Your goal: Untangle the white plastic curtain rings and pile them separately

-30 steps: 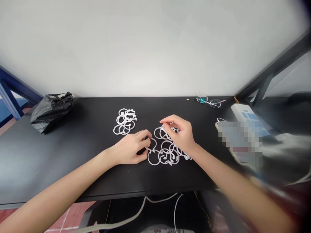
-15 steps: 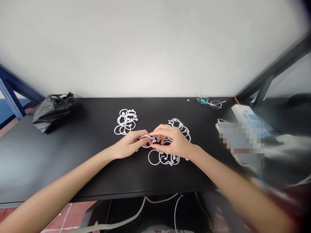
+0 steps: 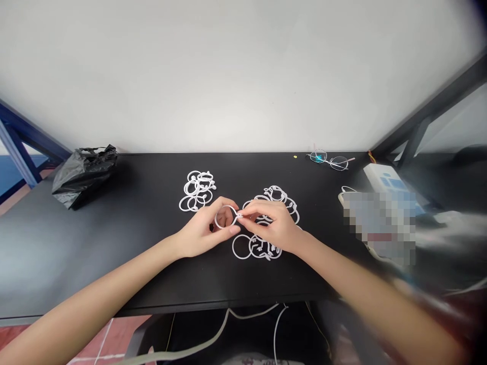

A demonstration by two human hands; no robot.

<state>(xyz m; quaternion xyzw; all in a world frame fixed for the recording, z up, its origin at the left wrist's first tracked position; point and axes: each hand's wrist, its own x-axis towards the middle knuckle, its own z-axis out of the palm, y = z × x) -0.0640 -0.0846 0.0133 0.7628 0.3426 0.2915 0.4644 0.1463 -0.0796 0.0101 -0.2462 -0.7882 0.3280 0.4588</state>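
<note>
A white plastic curtain ring (image 3: 216, 219) is held upright between my two hands, its narrow clasp end pointing right. My left hand (image 3: 203, 228) is curved around the hoop, with the index finger along its top and the thumb at its lower edge. My right hand (image 3: 276, 223) pinches the clasp end between thumb and index finger. Beneath and beyond the right hand lies a loose pile of similar white rings (image 3: 241, 257), partly hidden by that hand. A smaller group of white rings (image 3: 186, 204) lies behind the left hand.
A crumpled black plastic bag (image 3: 83, 175) sits at the black table's (image 3: 152, 177) left end. Eyeglasses (image 3: 330, 161) lie near the back wall. On the right are a white box (image 3: 384, 177) and a blurred-out device (image 3: 376, 225). Cables (image 3: 213, 337) hang below the front edge.
The left thumb has moved down and away from the index finger, so more of the hoop shows. My right fingertips have come together on the clasp end. Both piles look unchanged.
</note>
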